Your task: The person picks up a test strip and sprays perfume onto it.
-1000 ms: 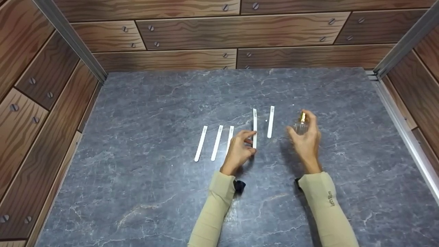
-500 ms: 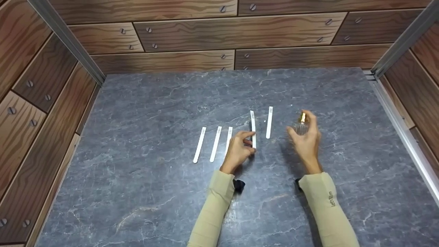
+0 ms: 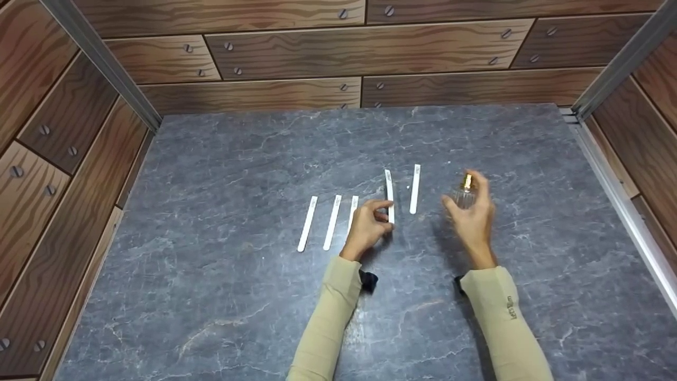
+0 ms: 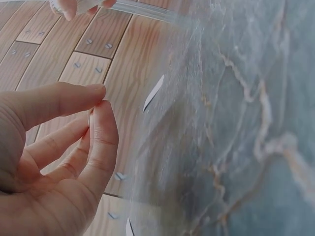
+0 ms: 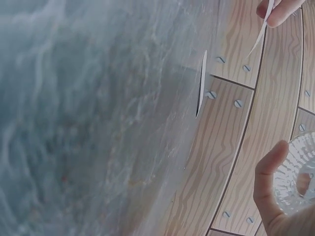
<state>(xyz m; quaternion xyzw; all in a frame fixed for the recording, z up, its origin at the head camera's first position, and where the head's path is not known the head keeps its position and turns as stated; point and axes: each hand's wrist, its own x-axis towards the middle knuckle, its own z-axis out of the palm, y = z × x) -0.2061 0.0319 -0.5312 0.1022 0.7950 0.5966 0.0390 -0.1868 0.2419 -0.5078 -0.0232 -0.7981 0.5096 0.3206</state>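
Observation:
My left hand (image 3: 366, 225) pinches a white perfume test strip (image 3: 390, 193) between thumb and fingers, its printed end pointing away from me. In the right wrist view this strip (image 5: 261, 34) looks slightly bent and is held off the tabletop. To the right, my right hand (image 3: 474, 222) grips a clear ribbed glass perfume bottle (image 3: 464, 199) with a gold spray top (image 3: 467, 181). The forefinger reaches up to the spray top. The right wrist view shows the thumb curled round the bottle's ribbed glass (image 5: 290, 182). In the left wrist view, the left fingers (image 4: 102, 142) mostly hide the strip.
Between the hands lies another test strip (image 3: 415, 189). Left of the left hand are two more strips (image 3: 332, 222) (image 3: 308, 224), and a third strip (image 3: 353, 207) is partly covered by that hand. Wood-patterned walls (image 3: 285, 50) and metal rails (image 3: 629, 206) border the grey marbled table (image 3: 222, 296).
The strip in my left hand has tilted, its far end shifting left, and the left hand has risen slightly. The right hand with the perfume bottle stays almost still.

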